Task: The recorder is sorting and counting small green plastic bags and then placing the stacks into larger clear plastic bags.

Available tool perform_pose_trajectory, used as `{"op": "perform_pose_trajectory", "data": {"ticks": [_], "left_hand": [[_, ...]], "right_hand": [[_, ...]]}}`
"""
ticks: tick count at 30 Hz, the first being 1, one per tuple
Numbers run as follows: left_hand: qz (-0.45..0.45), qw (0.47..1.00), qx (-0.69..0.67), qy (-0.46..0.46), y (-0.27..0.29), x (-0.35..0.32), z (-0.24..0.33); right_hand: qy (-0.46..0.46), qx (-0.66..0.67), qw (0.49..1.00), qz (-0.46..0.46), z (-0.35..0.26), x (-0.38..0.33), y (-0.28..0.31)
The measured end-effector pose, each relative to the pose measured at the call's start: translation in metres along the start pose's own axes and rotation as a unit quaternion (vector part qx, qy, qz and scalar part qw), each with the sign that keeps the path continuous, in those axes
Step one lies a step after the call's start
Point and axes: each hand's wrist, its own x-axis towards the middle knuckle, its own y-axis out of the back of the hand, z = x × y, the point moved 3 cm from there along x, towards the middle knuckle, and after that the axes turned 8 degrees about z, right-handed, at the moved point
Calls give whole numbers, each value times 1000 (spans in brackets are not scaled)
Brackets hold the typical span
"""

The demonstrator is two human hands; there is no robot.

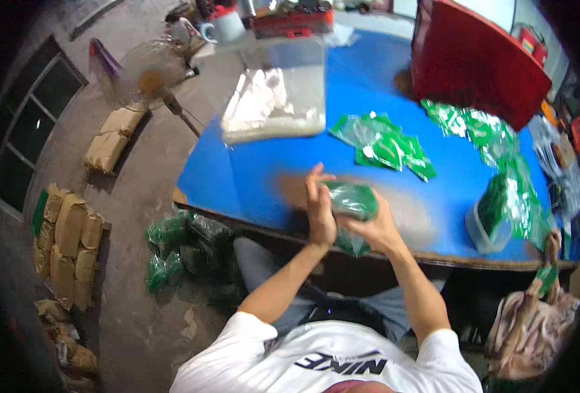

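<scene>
Between my two hands, over the near edge of the blue table (251,173), is a filled green and see-through plastic bag (354,200). My left hand (321,213) presses its palm side against the bag's left, with the fingers pointing up and away. On the other side my right hand (380,226) grips the bag, its thumb across the front. The bag's lower end shows below the thumb; its contents cannot be made out. Beyond my hands lies a loose pile of flat green plastic bags (391,147).
A see-through bin (313,108) with white contents stands far left. A red box-like object (477,62) stands far right. More green bags (480,128) lie right, beside a plastic tub (488,226) and another person's arm (547,278). Filled green bags (169,252) and brown packages (70,242) lie on the floor.
</scene>
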Motion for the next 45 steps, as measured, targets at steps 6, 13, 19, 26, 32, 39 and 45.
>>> {"op": "perform_pose_trajectory", "data": {"ticks": [6,13,19,26,32,39,45], "left_hand": [[-92,995,41,14,-5,1,-23],[15,908,363,-209,39,257,-89],[-10,876,482,25,114,333,-140],[-101,904,412,-51,115,349,-143],[-34,885,462,-52,109,351,-139],[-49,852,519,-50,118,359,-113],[40,813,479,-328,80,328,18]], "right_hand": [[-58,56,996,39,13,-9,8],[-137,412,873,223,79,-36,90],[-145,340,906,207,93,-43,87],[-184,368,878,246,88,-40,88],[-166,368,886,230,83,-39,85],[-186,415,868,197,88,-41,77],[-206,408,866,203,92,-48,79]]}}
